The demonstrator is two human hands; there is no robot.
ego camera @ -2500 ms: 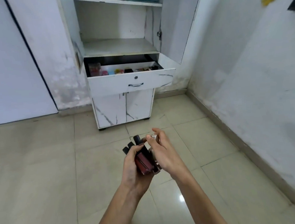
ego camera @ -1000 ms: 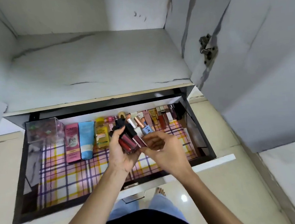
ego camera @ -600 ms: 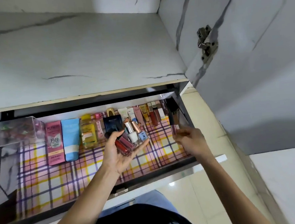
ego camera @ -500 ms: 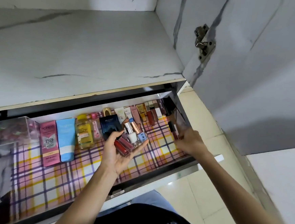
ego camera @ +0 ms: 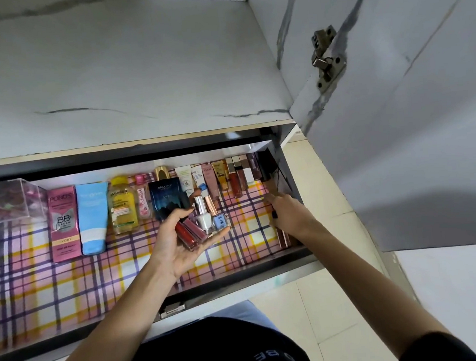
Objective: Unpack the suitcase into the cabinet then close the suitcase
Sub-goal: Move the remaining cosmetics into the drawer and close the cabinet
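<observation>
The cabinet's drawer (ego camera: 238, 275) stands pulled out under a bare shelf (ego camera: 123, 75), its floor lined with plaid paper (ego camera: 54, 288). The left hand (ego camera: 176, 242) hovers palm up over the middle of the drawer. Its thumb and fingers curl around a bunch of small bottles (ego camera: 203, 223): two red lip glosses, a white nail polish and a blue one. The right hand (ego camera: 289, 214) reaches into the right end of the drawer, close to its side wall, fingers pinching a slim tube (ego camera: 282, 238) that points down toward the liner.

Along the back of the drawer runs a row of cosmetics: a clear box (ego camera: 2, 203), a pink carton (ego camera: 63, 222), a blue tube (ego camera: 93, 217), a yellow bottle (ego camera: 123, 208), a dark blue box (ego camera: 167, 197) and a line of lip glosses (ego camera: 235, 177). The cabinet door (ego camera: 396, 111) hangs open on the right.
</observation>
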